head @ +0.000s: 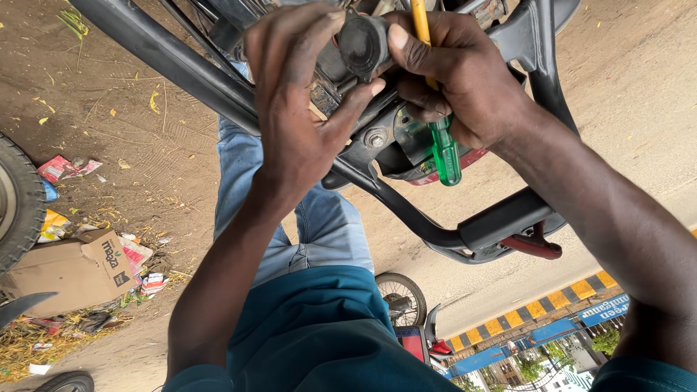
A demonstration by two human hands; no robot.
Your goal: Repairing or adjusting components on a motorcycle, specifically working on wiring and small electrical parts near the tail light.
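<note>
My left hand [298, 109] reaches up to a black round cap [363, 43] on the rear of a motorcycle, pinching it between thumb and fingers. Right beside it, my right hand [457, 80] is closed around a screwdriver [444, 152] with a yellow shaft end and a clear green handle, which hangs down out of the fist; its thumb also presses on the cap. The black tubular grab rail [435, 232] loops below both hands. A red tail lamp [472, 156] shows partly behind the screwdriver.
Blue jeans [312, 218] and a teal shirt [319, 334] fill the lower middle. A cardboard box [72, 272] and litter lie on the dirt at the left, by a tyre [14, 203]. Another motorcycle wheel [399, 294] and a yellow-black kerb [537, 308] appear inverted beyond.
</note>
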